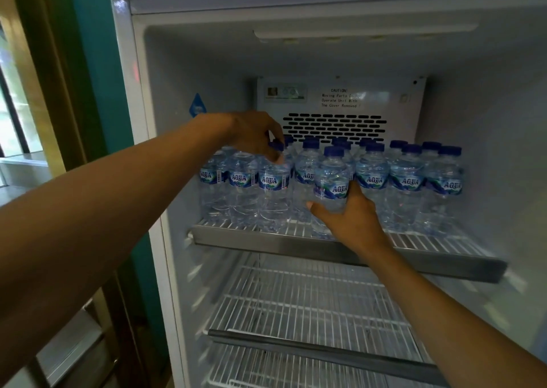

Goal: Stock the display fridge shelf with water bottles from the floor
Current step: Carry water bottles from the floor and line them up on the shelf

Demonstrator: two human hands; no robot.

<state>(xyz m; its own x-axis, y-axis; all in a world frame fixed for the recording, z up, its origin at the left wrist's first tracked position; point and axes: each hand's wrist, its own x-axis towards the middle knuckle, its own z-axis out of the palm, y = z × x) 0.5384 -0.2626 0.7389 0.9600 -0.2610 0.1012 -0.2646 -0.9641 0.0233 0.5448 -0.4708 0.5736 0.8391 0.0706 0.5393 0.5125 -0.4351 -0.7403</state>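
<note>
caution label (340,98) above black vent slots (334,125); blue sticker (196,105) left.

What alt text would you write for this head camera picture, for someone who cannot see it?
A person's right hand sets a water bottle at the front of a fridge shelf lined with bottles, while the left hand grips a bottle cap. Wire shelves below hold nothing visible.

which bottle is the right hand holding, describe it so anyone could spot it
Look at the fridge's top wire shelf, the one lined with blue-capped Aqua bottles. At its front edge near the middle, the right hand grips the held bottle low on its body. Unlike its neighbours, it stands forward of the row.
</note>
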